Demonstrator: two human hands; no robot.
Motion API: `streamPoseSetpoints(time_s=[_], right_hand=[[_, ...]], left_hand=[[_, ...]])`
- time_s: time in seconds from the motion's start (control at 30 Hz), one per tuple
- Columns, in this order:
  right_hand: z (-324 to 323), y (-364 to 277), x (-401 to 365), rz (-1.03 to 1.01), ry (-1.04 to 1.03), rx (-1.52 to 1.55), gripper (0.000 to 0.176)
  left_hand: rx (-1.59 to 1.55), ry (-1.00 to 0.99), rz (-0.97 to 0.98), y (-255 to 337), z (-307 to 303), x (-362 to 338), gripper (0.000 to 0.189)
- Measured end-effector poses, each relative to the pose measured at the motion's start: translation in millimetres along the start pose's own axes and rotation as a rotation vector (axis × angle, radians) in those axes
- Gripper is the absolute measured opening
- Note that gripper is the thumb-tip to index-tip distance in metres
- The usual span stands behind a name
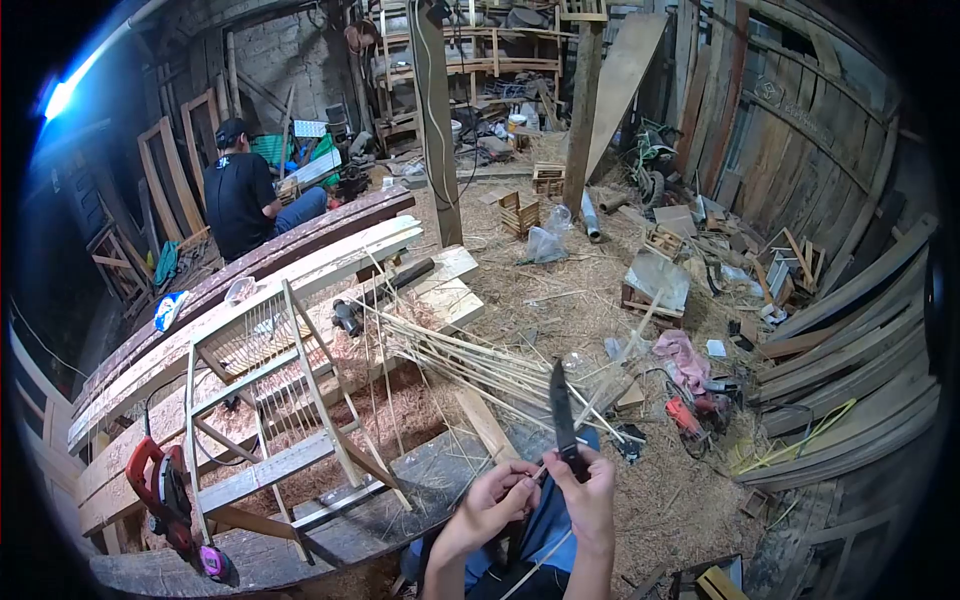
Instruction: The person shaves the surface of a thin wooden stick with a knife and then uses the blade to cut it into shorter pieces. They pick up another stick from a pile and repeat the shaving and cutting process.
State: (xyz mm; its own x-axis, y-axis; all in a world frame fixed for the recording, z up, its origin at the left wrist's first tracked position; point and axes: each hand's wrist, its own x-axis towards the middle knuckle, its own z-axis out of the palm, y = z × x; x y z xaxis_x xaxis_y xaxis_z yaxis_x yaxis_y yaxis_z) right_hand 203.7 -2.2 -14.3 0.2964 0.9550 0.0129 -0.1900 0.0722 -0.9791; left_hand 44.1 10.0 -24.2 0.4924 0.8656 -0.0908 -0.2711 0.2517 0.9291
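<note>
My right hand (588, 492) is closed around the handle of a knife (562, 402), its dark blade pointing up and away from me. Close beside it, my left hand (503, 502) is pinched on a thin wooden strip, mostly hidden by the fingers. A pale length of strip (538, 566) shows below, between my forearms, over my lap. Just beyond my hands, a bundle of long thin strips (470, 350) lies spread off the bench. To the left stands a wooden frame (270, 470) with thin rods.
A red power tool (160, 490) and a purple tape measure (213, 562) sit at the bench's left edge. A hammer (347, 318) lies behind the frame. Another red tool (686, 418) is on the shavings-covered floor at right. A person (238, 195) sits at far left.
</note>
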Motion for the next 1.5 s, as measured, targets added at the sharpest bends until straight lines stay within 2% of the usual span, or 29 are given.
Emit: streamPoseSetpoints(time_s=[0.17, 0.27, 0.33, 0.53, 0.6, 0.63, 0.7, 0.77, 0.8, 0.87, 0.93, 1.0, 1.1, 1.17, 1.33, 1.5], right_hand=[[13.0, -19.8, 26.9, -0.079, 0.101, 0.063, 0.021], [25.0, -36.5, 40.9, -0.097, 0.062, -0.003, 0.023], [32.5, -37.6, 42.5, -0.099, 0.033, -0.024, 0.024], [45.2, -49.2, 30.5, -0.137, -0.169, -0.039, 0.025], [42.4, -49.5, 23.5, -0.138, -0.164, -0.105, 0.029], [40.7, -42.2, 20.1, -0.215, -0.118, -0.146, 0.031], [35.9, -31.5, 16.3, -0.29, -0.076, -0.191, 0.034], [26.1, -25.7, 16.3, -0.48, -0.105, -0.409, 0.037], [24.0, -27.1, 14.4, -0.475, -0.106, -0.414, 0.037], [20.6, -33.4, 8.5, -0.572, -0.121, -0.618, 0.035], [16.2, -26.2, 7.0, -0.549, -0.119, -0.622, 0.037], [15.4, -25.3, 7.8, -0.644, -0.131, -0.69, 0.037], [15.5, -19.8, 8.9, -0.66, -0.146, -0.706, 0.042], [16.9, -18.7, 8.9, -0.672, -0.154, -0.719, 0.038], [15.9, -16.4, 9.6, -0.683, -0.175, -0.743, 0.036], [10.9, -15.0, 10.8, -0.707, -0.18, -0.792, 0.035]], left_hand=[[-0.032, -0.079, 0.022, 26.0, -7.1, 3.0, 0.029], [0.122, -0.01, 0.034, 47.1, -11.9, 5.9, 0.028], [0.113, 0.062, 0.138, 56.1, -8.7, 7.8, 0.027], [-0.005, 0.133, 0.113, 80.0, 1.5, 15.2, 0.023], [-0.071, 0.122, 0.092, 82.0, 4.4, 14.5, 0.023], [-0.124, 0.156, 0.093, 83.5, 10.1, 10.5, 0.022], [-0.18, 0.193, 0.093, 77.6, 12.2, 6.8, 0.022], [-0.257, 0.219, 0.099, 57.5, 10.9, 0.7, 0.024], [-0.263, 0.22, 0.094, 48.5, 10.7, -1.4, 0.024], [-0.365, 0.19, 0.152, 33.5, 10.0, -3.9, 0.02], [-0.385, 0.184, 0.108, 25.6, 5.8, -7.5, 0.018], [-0.342, 0.158, 0.13, 22.4, 2.9, -9.7, 0.016], [-0.305, 0.19, 0.119, 25.6, 6.0, -12.9, 0.014], [-0.304, 0.2, 0.118, 22.7, 2.9, -13.8, 0.015], [-0.461, 0.082, -0.03, 13.2, -15.0, -10.9, 0.017], [-0.522, 0.012, -0.041, 13.9, -14.9, -7.5, 0.017]])
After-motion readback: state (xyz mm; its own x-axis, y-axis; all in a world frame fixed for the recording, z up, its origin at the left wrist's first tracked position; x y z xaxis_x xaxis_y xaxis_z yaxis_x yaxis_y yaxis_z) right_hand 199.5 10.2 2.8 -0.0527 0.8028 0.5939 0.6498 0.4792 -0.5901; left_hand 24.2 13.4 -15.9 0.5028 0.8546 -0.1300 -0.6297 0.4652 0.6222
